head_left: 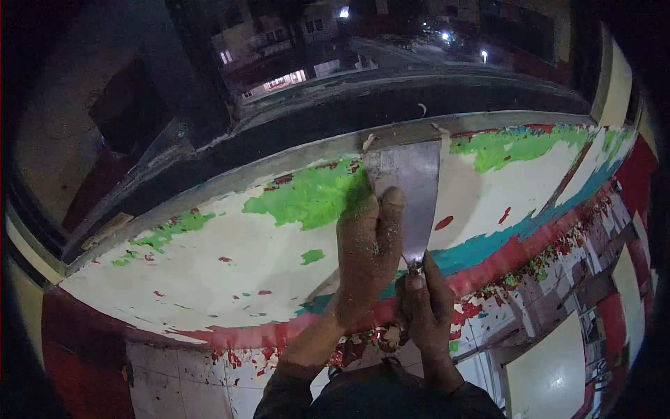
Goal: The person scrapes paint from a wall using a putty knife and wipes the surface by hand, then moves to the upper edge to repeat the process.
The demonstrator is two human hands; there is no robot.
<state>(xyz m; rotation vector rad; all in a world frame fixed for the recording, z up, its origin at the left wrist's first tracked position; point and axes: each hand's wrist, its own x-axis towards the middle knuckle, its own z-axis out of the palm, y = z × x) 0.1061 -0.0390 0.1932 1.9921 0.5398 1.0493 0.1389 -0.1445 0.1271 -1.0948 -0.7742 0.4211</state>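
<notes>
A wide metal scraper (412, 174) lies with its broad blade edge at the top of a sill or ledge (209, 258), close to the grey window frame. My right hand (426, 300) is closed round the scraper's handle at the narrow end. My left hand (370, 237) presses on the left side of the blade, its fingers together and pointing up the blade. Patches of green paint (307, 195) and red specks remain on the cream surface around the blade. A teal and red band runs along its near edge.
Beyond the window frame (419, 129) are a dark street, buildings and lights. Paint flakes (265, 359) litter the tiled floor below the ledge. A pale panel (548, 366) stands at lower right. A red wall (84, 356) is at lower left.
</notes>
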